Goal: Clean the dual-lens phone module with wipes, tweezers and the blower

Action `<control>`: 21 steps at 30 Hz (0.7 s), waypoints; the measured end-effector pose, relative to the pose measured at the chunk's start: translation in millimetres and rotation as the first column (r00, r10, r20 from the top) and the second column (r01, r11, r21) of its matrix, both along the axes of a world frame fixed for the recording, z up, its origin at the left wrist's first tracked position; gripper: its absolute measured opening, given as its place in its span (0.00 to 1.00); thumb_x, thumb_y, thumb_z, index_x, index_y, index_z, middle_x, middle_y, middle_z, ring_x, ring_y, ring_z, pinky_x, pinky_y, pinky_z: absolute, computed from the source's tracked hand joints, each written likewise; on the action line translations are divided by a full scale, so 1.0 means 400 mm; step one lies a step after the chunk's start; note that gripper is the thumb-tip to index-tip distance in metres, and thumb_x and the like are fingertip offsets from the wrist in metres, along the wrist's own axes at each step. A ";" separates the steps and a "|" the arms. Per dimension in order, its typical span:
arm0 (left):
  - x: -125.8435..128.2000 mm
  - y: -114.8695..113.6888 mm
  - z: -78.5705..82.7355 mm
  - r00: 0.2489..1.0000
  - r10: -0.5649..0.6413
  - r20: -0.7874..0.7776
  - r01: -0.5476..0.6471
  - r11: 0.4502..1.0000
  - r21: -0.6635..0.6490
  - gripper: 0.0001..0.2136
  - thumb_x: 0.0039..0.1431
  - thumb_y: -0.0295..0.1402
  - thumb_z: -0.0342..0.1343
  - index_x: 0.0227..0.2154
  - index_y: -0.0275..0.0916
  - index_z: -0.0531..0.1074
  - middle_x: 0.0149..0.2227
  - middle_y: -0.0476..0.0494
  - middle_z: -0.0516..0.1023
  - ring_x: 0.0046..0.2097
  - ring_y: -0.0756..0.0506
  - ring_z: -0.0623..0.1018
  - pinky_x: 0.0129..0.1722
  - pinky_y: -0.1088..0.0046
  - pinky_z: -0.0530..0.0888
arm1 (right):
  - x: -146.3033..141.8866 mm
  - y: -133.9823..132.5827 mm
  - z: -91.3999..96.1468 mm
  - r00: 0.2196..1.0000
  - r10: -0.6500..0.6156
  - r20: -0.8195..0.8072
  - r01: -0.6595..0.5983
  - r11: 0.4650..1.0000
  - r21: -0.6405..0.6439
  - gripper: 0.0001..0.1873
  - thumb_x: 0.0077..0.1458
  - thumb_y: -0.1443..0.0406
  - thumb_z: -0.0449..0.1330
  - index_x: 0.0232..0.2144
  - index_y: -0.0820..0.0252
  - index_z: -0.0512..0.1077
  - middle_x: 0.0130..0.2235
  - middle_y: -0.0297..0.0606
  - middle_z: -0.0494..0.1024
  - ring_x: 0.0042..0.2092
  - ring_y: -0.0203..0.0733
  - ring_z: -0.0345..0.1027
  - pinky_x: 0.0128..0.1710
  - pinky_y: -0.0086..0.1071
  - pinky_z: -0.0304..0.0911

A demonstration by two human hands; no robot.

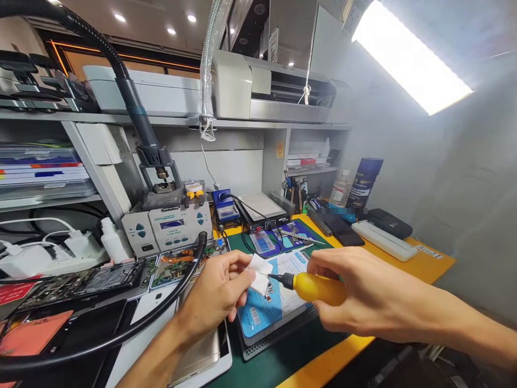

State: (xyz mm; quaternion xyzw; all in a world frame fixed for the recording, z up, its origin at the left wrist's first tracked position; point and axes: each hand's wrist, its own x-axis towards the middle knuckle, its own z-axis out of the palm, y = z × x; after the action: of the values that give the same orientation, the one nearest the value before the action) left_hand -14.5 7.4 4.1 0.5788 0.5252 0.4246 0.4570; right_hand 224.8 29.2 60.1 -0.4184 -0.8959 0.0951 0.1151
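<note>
My left hand (220, 288) pinches a small folded white wipe (259, 266) between thumb and fingers. In my right hand (355, 291) lies a yellow bulb-shaped bottle (313, 288), gripped around its body. Its black nozzle (287, 281) carries a thin tip, which points left and meets the wipe or stops just short of it; I cannot tell which. Below both hands is a blue and white plastic packet (258, 317) with a barcode. It rests on a dark perforated tray (278, 338) over the green mat (258, 372).
Opened devices with circuit boards (173, 269) crowd the left side, crossed by a thick black hose (161, 310). A hot-air station (172, 229) and a heating plate (262, 207) stand behind. A dark phone (341, 229) and a spray can (365, 180) are at the right.
</note>
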 end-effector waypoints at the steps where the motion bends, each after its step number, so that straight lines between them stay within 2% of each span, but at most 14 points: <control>1: 0.000 0.000 0.000 1.000 0.000 -0.002 0.000 1.000 -0.002 0.15 0.55 0.42 0.57 0.38 0.34 0.69 0.17 0.57 0.67 0.15 0.55 0.62 0.13 0.80 0.62 | 0.001 0.000 0.002 1.000 0.001 0.009 -0.001 1.000 0.015 0.15 0.43 0.71 0.57 0.21 0.56 0.51 0.22 0.27 0.53 0.24 0.35 0.45 0.21 0.29 0.43; 21: 0.001 -0.001 0.000 1.000 -0.004 0.004 0.004 1.000 -0.001 0.18 0.54 0.43 0.57 0.41 0.33 0.68 0.19 0.57 0.66 0.18 0.53 0.63 0.13 0.80 0.63 | 0.000 -0.006 0.029 0.996 -0.032 0.082 0.027 0.998 0.065 0.09 0.42 0.67 0.59 0.22 0.54 0.60 0.23 0.28 0.63 0.26 0.36 0.54 0.25 0.27 0.50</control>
State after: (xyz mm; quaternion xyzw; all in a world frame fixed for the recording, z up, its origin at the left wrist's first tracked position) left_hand -13.9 7.2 4.2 0.5789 0.5231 0.4247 0.4592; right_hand 224.9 26.8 71.8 -0.4312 -0.8962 0.0474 0.0924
